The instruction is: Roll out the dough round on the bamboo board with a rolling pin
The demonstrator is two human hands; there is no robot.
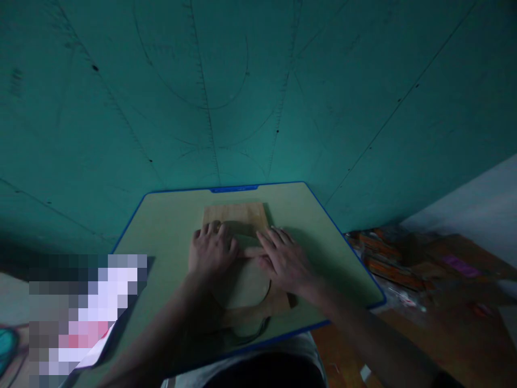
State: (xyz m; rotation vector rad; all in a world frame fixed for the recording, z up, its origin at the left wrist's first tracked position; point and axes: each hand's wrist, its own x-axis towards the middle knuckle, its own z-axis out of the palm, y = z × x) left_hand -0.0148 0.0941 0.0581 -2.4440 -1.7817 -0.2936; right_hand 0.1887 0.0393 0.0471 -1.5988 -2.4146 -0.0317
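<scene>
A light wooden board [238,212] with large cut-out openings lies flat on a small pale table with a blue edge [161,221]. My left hand [212,249] rests on the board's left side, fingers bent over the wood. On the right side lies my right hand [285,257], its fingers stretched out and slanting inward. Between the hands runs a narrow wooden strip [251,252], which the fingertips of both reach. Near the table's front edge is a dark curved piece [258,331], blurred and dim.
A green wall [250,124] with drawn lines and arcs stands behind the table. At the left edge is a pixelated bright object [100,307]. Cardboard and plastic wrapping [399,269] lie on the floor at right.
</scene>
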